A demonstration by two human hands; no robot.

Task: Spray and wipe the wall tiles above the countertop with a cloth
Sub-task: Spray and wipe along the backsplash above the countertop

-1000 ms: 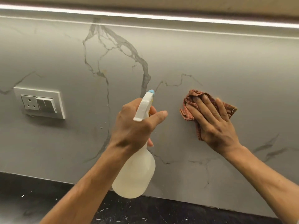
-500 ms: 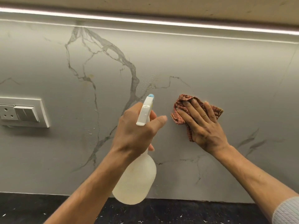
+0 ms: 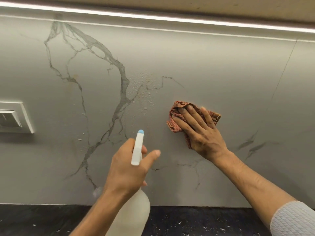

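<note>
2 bare hands are up at the grey, veined wall tiles [image 3: 221,74]. The left hand [image 3: 126,169] grips the neck of a white spray bottle [image 3: 136,215], its fingers curled round the front and its thumb stretched out toward 2 o'clock. The bottle's blue-tipped nozzle [image 3: 140,132] aims at 12 o'clock. Its cloudy body hangs below the wrist, in front of the black speckled countertop [image 3: 213,222].

The right hand [image 3: 202,133] lies flat, fingers straight and a little spread, pressing a crumpled reddish cloth [image 3: 177,114] against the tile. The cloth pokes out beyond the fingertips at 11 o'clock and past the little finger on the 3 o'clock side.

A patch of spray droplets [image 3: 144,89] beads on the tile at 11 o'clock from the cloth, straight above the nozzle and apart from both.

A white switch plate [image 3: 18,116] sits at 9 o'clock on the wall, and 1 bright light strip [image 3: 153,17] runs along the top. A pale ribbed sleeve [image 3: 293,220] covers the right forearm down at 5 o'clock.
</note>
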